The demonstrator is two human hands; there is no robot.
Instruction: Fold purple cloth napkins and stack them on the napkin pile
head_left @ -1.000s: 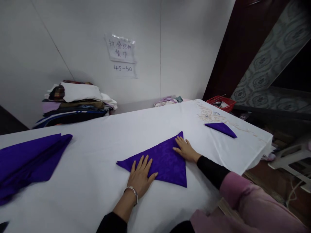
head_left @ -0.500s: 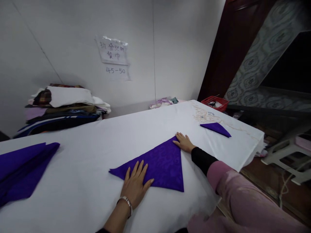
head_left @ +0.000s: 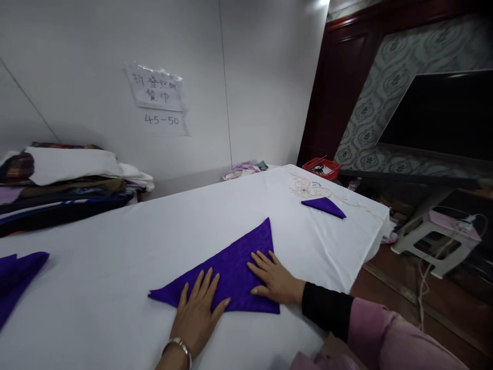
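Right hand (head_left: 276, 280) has been shifted inward; by it and left hand (head_left: 197, 313), both flat, unclamped, purple cloth (head_left: 233, 267) is seemingly smoothed; edge-lifting appears needed next.

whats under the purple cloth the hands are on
White tablecloth shows around the purple cloth, which lies on it under the left hand and right hand; the patch directly beneath is covered.

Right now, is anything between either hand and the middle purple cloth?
Nothing visible. The left hand touches the middle purple cloth directly at its near edge, the right hand at its right side. The smaller purple cloth lies apart, farther back.
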